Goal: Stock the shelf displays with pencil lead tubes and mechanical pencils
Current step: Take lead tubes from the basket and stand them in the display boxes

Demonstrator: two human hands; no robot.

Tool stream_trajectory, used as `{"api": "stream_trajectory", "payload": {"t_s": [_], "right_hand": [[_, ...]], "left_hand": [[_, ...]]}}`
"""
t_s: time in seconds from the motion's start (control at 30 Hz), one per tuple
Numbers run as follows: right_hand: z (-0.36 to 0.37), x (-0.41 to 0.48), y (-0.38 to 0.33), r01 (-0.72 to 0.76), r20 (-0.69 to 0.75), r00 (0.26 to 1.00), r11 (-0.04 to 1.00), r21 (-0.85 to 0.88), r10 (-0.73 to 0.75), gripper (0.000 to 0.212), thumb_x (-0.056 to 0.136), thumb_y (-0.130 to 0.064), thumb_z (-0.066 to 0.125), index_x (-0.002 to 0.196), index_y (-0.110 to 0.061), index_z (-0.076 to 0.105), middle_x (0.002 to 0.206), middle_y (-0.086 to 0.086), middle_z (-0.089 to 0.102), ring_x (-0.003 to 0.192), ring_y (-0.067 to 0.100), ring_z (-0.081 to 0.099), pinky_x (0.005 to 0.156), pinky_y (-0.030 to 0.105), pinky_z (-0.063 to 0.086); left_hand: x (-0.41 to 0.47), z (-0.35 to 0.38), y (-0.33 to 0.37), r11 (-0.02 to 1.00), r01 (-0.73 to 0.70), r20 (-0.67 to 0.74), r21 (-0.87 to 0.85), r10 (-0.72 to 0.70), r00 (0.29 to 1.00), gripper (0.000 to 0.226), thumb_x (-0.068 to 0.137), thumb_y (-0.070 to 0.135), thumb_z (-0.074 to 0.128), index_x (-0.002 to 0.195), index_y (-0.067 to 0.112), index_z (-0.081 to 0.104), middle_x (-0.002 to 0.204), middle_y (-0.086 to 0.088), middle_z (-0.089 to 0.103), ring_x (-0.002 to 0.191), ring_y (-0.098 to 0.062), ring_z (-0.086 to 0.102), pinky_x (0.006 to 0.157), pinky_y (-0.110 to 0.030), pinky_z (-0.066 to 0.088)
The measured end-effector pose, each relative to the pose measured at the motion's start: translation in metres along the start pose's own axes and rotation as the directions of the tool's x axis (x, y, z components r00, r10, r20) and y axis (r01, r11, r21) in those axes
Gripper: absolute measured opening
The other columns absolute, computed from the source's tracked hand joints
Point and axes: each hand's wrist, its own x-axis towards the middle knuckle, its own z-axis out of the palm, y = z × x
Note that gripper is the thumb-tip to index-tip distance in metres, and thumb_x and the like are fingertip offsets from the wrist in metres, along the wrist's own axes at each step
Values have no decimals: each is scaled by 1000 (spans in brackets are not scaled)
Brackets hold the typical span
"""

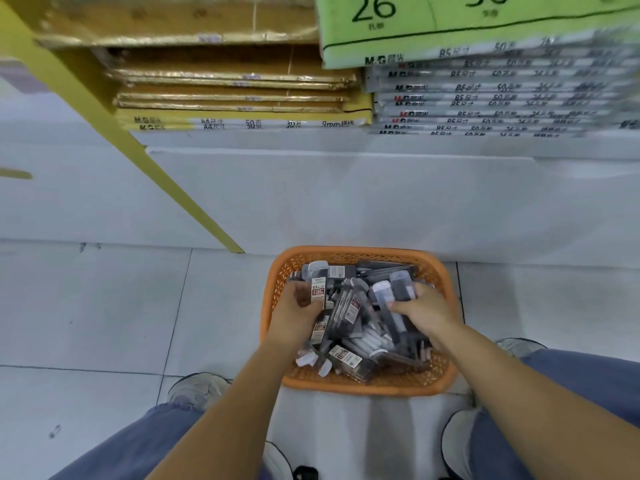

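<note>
An orange plastic basket (pixel 445 271) stands on the floor between my feet, heaped with several grey pencil lead tubes (pixel 346 358) and packaged mechanical pencils (pixel 372 341). My left hand (pixel 298 313) is inside the basket's left side, closed around a lead tube (pixel 318 289) with a white label, held upright. My right hand (pixel 420 310) is over the right side, gripping a few grey lead tubes (pixel 398 289) with white caps.
Above the basket runs a white shelf base (pixel 346 195). On it lie stacks of gold-wrapped paper packs (pixel 235 84) at left and grey and green loose-leaf packs (pixel 485 95) at right. A yellow shelf post (pixel 138 150) slants down at left. Tiled floor surrounds the basket.
</note>
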Motion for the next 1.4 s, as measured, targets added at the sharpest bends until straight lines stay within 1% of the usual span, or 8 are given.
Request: {"api": "stream_trajectory", "payload": {"t_s": [0.27,0.43,0.57,0.83,0.97,1.1,1.23,1.4], "right_hand": [[-37,-60,-58,175,86,973,930,323,-213,20,83,-12,74,98,-24,67,102,8,72,97,30,68,82,54,57],[-49,-109,-99,221,223,926,916,334,-304,24,83,-8,73,103,-21,68,98,5,75,96,28,70,87,53,55],[-55,-139,-118,203,386,864,925,321,-324,29,85,-4,70,112,-13,66,103,9,75,96,29,70,77,41,56],[-83,-171,-155,381,177,862,837,393,-475,24,88,-7,67,110,-17,65,92,3,76,85,20,72,70,36,56],[-103,-199,-193,479,114,798,738,475,-592,20,93,-13,63,111,-21,63,94,-1,76,83,16,72,65,35,53],[-109,-233,-231,581,81,702,634,510,-708,23,94,-14,62,115,-23,61,103,1,75,95,22,71,81,49,57],[-108,-256,-263,558,52,641,511,654,-766,27,96,-12,56,118,-27,59,108,2,74,100,23,70,84,51,57],[-100,-256,-282,718,-28,590,509,474,-807,19,98,-35,52,113,-42,60,108,-13,72,95,6,68,74,27,56]], "left_hand": [[-52,-9,58,965,-125,78,-231,147,986,19,81,39,62,99,39,62,109,1,75,101,-28,71,89,-60,56],[-91,-17,103,899,-140,75,-414,187,979,35,79,39,70,109,21,64,116,-11,73,105,-37,69,91,-56,55],[-115,-27,130,834,-203,68,-513,275,959,16,102,16,55,115,8,62,116,-9,75,111,-40,67,97,-58,52],[-153,-61,173,724,-340,-23,-600,410,912,19,105,10,48,120,17,56,108,-5,77,90,-18,76,78,-40,62],[-172,-77,206,769,-294,66,-568,398,915,22,95,12,60,114,23,60,69,-1,56,54,-11,45,51,-23,44],[-197,-82,243,819,-455,203,-348,540,817,39,79,43,80,114,30,68,87,4,71,69,-11,60,58,-20,46],[-209,-85,274,777,-511,171,-368,596,784,39,88,33,76,124,34,61,112,4,76,102,-15,73,76,-23,59],[-207,-92,283,748,-436,213,-501,595,775,35,90,28,71,124,31,61,113,-2,76,103,-24,74,79,-43,62]]}}
